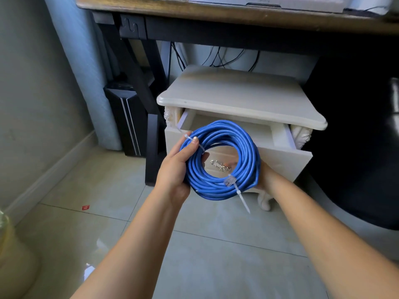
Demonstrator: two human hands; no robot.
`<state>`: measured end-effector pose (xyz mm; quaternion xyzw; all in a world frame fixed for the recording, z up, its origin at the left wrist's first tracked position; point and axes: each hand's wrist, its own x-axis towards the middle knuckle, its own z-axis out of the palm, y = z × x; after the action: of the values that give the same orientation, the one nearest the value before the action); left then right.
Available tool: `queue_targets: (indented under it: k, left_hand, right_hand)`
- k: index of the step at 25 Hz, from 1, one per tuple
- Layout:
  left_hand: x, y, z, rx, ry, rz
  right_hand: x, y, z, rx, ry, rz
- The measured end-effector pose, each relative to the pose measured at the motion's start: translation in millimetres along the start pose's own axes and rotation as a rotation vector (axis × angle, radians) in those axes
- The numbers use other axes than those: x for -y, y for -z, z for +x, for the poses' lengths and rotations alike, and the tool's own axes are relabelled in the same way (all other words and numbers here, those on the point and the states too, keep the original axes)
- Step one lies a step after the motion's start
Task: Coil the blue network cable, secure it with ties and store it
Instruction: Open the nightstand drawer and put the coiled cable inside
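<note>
Blue network cable [224, 130]: coiled, bound by two white zip ties, upper-left [191, 140] and lower-right [240, 196]. Held in the air just in front of the open drawer [285, 155] of a white nightstand [237, 93].

Left hand [174, 169] grips the coil's left side, thumb on the tie. Right hand [265, 175] is at the right edge, fingers hidden, grip cannot be told.

Risks: the long tie tail or the clear plug [230, 181] could snag the drawer front, and a wide coil may jam.

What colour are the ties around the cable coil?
Translucent white; the head view shows it best on the lower tie of the coil.
</note>
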<state>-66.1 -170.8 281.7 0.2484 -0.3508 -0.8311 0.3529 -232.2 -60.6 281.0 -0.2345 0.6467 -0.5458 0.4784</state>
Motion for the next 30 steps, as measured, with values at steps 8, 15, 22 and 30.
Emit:
queue_targets:
  k: [8, 15, 22, 30]
  left_hand:
    - [-13.2, -19.6, -5.6, 0.05, 0.091, -0.006]
    - [-17.2, -7.3, -0.9, -0.076, 0.287, 0.149]
    - [-10.3, -5.6, 4.6, -0.148, 0.329, 0.214]
    - [14.5, -3.3, 19.2, -0.175, 0.042, 0.629]
  right_hand:
    - [69.2, 2.3, -29.7, -0.028, 0.104, -0.202]
    - [92.6, 27.2, 36.8, -0.303, -0.098, 0.16]
    - [59.2, 28.6, 104.5, -0.384, -0.241, -0.018]
    - [43.2, 1.3, 19.5, -0.635, 0.647, -0.531]
